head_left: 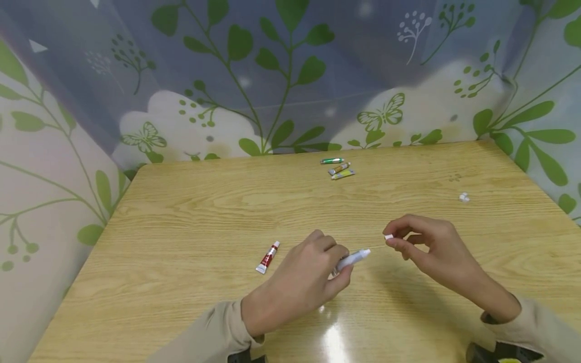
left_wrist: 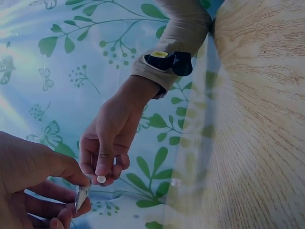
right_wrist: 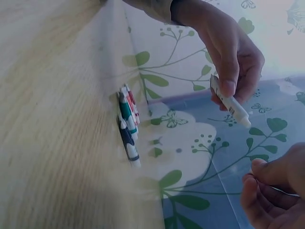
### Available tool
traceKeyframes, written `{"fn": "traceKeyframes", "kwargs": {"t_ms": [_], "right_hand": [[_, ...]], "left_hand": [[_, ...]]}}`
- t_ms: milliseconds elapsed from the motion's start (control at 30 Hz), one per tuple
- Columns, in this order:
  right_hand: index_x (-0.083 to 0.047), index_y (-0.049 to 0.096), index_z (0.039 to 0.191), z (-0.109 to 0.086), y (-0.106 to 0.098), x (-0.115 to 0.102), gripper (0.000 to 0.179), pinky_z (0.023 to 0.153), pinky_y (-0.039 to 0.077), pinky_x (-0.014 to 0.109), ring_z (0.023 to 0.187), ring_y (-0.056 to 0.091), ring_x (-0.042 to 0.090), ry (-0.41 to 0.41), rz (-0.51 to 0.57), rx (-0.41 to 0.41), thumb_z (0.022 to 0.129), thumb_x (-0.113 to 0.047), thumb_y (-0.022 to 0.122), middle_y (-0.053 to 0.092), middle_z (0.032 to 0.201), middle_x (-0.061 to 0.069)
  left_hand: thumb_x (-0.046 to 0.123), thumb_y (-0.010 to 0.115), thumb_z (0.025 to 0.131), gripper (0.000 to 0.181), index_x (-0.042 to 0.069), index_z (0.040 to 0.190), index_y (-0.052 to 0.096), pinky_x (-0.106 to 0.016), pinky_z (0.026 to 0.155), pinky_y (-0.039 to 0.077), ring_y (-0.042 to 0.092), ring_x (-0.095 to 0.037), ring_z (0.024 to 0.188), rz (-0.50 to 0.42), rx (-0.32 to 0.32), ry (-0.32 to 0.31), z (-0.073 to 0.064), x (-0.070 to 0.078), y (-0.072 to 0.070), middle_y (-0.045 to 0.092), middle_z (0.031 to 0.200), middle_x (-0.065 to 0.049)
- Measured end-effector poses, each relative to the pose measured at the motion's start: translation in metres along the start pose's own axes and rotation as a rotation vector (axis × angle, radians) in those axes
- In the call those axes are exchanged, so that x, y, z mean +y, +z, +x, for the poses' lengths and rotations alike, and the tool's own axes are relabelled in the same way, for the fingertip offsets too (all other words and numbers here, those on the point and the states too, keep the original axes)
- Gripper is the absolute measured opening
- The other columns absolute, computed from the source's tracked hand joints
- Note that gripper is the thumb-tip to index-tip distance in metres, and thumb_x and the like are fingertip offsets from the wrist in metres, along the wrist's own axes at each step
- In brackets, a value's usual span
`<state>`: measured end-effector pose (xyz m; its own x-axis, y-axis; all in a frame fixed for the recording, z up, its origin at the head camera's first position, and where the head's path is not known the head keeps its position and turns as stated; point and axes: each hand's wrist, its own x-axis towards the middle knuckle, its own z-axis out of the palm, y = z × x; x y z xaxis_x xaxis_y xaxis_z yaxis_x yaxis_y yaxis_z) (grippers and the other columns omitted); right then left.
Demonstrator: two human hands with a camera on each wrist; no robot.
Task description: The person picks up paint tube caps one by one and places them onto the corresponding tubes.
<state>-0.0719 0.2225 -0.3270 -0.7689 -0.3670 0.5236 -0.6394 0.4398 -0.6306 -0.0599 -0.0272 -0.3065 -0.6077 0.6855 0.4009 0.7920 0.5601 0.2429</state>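
My left hand (head_left: 310, 267) holds a small white paint tube (head_left: 354, 259) between thumb and fingers, its nozzle end pointing right. In the right wrist view, the tube (right_wrist: 229, 102) slants with its narrow white tip downward. Opposite that tip, my right hand (head_left: 431, 247) pinches a small white cap (head_left: 389, 236) between thumb and fingertips. The cap (left_wrist: 101, 179) shows as a white disc in the left wrist view. A gap separates cap and tube. Left of my left hand, a red paint tube (head_left: 268, 257) lies on the table.
The wooden table (head_left: 181, 217) bears a green tube (head_left: 332, 161), a brown tube (head_left: 339, 168) and a yellow tube (head_left: 343, 174) near its back edge. Several small white pieces (head_left: 464, 197) lie at the right. A leaf-patterned curtain (head_left: 254, 75) rises behind the table.
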Motion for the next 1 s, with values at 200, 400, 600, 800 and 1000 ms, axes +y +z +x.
{"fn": "traceKeyframes", "kwargs": {"t_ms": [200, 400, 600, 800, 1000], "right_hand": [[-0.006, 0.066, 0.097, -0.003, 0.006, -0.003, 0.021, 0.056, 0.052, 0.023, 0.062, 0.057, 0.011, 0.012, 0.103, -0.027, 0.082, 0.008, 0.070, 0.066, 0.084, 0.004], [-0.002, 0.066, 0.097, -0.005, 0.012, -0.004, 0.030, 0.056, 0.052, 0.023, 0.063, 0.058, 0.011, -0.019, 0.176, -0.032, 0.077, 0.020, 0.068, 0.065, 0.086, 0.001], [-0.007, 0.066, 0.097, -0.005, 0.015, -0.006, 0.036, 0.056, 0.053, 0.023, 0.064, 0.060, 0.011, -0.028, 0.211, -0.059, 0.076, 0.022, 0.067, 0.066, 0.086, 0.000], [-0.009, 0.065, 0.098, -0.006, 0.018, -0.008, 0.036, 0.055, 0.052, 0.023, 0.064, 0.059, 0.010, -0.034, 0.225, -0.069, 0.078, 0.020, 0.066, 0.065, 0.082, -0.001], [-0.009, 0.065, 0.099, -0.005, 0.019, -0.010, 0.034, 0.055, 0.051, 0.022, 0.064, 0.059, 0.011, -0.036, 0.225, -0.066, 0.079, 0.018, 0.066, 0.065, 0.082, -0.003]], "left_hand": [[0.014, 0.067, 0.088, 0.010, 0.005, 0.086, 0.069, -0.014, 0.059, 0.042, 0.051, -0.013, 0.071, -0.011, 0.006, -0.001, 0.000, 0.000, 0.001, 0.063, 0.079, 0.000], [0.014, 0.067, 0.088, 0.010, 0.005, 0.086, 0.069, -0.014, 0.059, 0.041, 0.051, -0.013, 0.071, -0.007, 0.004, -0.003, 0.000, 0.002, 0.001, 0.062, 0.079, 0.000], [0.014, 0.067, 0.088, 0.010, 0.004, 0.087, 0.070, -0.014, 0.058, 0.041, 0.051, -0.013, 0.071, 0.002, 0.004, 0.002, 0.000, 0.002, 0.002, 0.063, 0.080, 0.000], [0.016, 0.068, 0.087, 0.010, 0.006, 0.086, 0.070, -0.014, 0.058, 0.041, 0.051, -0.013, 0.071, -0.001, 0.002, -0.001, 0.000, 0.001, 0.004, 0.063, 0.079, 0.001], [0.016, 0.068, 0.088, 0.011, 0.006, 0.088, 0.070, -0.014, 0.058, 0.041, 0.050, -0.012, 0.071, 0.000, -0.021, -0.018, 0.000, 0.002, 0.004, 0.063, 0.080, 0.001]]}}
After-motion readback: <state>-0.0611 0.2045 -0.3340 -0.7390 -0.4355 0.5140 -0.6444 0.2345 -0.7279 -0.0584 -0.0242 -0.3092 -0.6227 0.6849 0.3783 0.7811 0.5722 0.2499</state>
